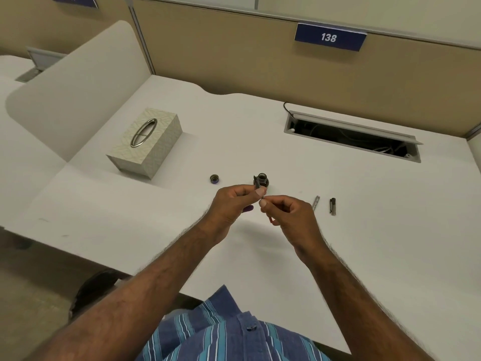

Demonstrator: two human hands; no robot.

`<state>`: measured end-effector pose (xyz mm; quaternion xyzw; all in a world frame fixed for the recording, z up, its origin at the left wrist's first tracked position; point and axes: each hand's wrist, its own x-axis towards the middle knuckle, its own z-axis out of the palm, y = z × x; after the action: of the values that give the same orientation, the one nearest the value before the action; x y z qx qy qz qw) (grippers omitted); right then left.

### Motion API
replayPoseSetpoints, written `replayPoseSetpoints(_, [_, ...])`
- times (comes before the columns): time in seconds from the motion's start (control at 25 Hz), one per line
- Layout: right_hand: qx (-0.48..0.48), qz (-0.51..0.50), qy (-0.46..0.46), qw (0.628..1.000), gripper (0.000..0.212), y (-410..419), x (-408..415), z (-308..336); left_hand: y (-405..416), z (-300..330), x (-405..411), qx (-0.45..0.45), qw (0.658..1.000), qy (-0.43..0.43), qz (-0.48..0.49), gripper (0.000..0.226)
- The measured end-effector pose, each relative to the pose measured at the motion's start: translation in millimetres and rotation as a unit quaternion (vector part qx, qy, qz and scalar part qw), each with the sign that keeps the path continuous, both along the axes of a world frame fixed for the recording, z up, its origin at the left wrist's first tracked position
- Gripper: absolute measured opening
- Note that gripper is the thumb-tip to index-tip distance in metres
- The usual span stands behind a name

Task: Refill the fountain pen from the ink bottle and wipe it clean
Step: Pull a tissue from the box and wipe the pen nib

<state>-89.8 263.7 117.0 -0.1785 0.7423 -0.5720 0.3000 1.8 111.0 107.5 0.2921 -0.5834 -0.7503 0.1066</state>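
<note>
I see a white desk (364,204) closed in at the back by a tan partition (234,61) that carries a blue sign (330,37) reading 138. Set into the desk at the far right is an open cable tray (351,136) with wires inside, and a dark cable (286,105) runs out just beside its left corner. At the bottom edge I make out a blue striped shirt (234,334).

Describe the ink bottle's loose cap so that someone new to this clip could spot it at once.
Start at the patterned tissue box on the white desk. To its right, level with its near corner, lies the cap, left of the open ink bottle. It is a small, dark, round ring, unlike the long pen cap on the far right.
</note>
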Motion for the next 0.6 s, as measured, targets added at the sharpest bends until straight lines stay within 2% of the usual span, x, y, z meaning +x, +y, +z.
replayPoseSetpoints(0.6, [-0.011, -0.036, -0.027, 0.999, 0.014, -74.3, 13.5, -9.0, -79.2, -4.8, 10.8, 0.018, 0.998, -0.013, -0.064, 0.022])
